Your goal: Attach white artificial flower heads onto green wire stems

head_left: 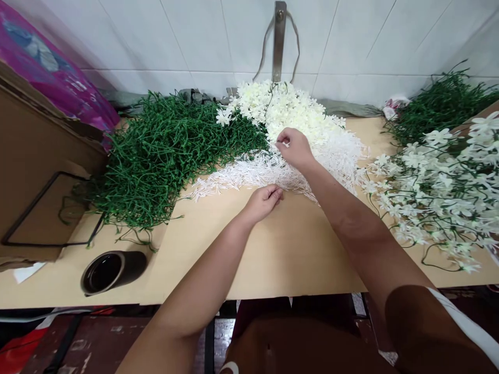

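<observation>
Hands [264, 202] work over a tabletop [296, 254] facing white tiles [241, 36].

Readable text: none in the frame.
Purple package [64, 78], upper left of the frame: small white marks, too blurred to make out as words, a brand or numbers.
Blue-and-white print [33, 44], on the same package, nearer the frame's corner: smeared; whether it includes a sign cannot be told.
</observation>
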Action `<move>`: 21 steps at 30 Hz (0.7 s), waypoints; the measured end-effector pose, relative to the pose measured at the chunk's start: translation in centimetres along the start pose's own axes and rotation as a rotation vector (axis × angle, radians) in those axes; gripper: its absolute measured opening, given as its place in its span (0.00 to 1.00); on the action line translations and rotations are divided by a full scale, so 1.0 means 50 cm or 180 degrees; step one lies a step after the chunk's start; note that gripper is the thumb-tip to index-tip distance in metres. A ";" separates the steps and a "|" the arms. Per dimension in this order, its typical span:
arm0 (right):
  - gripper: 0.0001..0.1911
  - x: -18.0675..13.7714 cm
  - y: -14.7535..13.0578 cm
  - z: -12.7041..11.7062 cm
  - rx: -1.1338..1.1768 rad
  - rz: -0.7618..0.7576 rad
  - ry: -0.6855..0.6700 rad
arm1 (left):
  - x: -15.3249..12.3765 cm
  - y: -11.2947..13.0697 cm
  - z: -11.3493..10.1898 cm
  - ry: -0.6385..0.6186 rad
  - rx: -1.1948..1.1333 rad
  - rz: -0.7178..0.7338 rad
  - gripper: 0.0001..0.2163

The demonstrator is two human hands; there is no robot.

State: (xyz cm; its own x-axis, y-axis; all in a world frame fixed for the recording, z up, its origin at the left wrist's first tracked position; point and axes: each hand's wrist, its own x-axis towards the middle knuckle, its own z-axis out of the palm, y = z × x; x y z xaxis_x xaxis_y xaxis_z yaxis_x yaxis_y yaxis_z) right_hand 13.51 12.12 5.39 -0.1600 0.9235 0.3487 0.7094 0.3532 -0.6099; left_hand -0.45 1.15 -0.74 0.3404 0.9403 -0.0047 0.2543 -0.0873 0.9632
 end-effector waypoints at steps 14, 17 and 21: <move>0.05 -0.134 -0.017 -0.100 0.1902 0.0184 0.0097 | 0.001 0.023 -0.003 0.0280 -0.1357 -0.0306 0.21; 0.07 -0.164 -0.020 -0.096 0.2089 0.0182 -0.0136 | 0.002 0.021 -0.009 0.0285 -0.1461 -0.0223 0.24; 0.08 -0.195 -0.022 -0.096 0.2068 0.0123 -0.0457 | 0.005 0.017 -0.016 0.0299 -0.1542 -0.0205 0.26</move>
State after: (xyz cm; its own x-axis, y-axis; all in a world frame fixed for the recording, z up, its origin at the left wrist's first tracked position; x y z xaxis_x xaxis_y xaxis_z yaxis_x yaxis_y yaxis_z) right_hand 17.57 2.02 6.08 -0.2644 0.9322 0.2472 0.1659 0.2965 -0.9405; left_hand -0.88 1.56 0.30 0.2489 0.9663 -0.0654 -0.1852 0.1138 0.9761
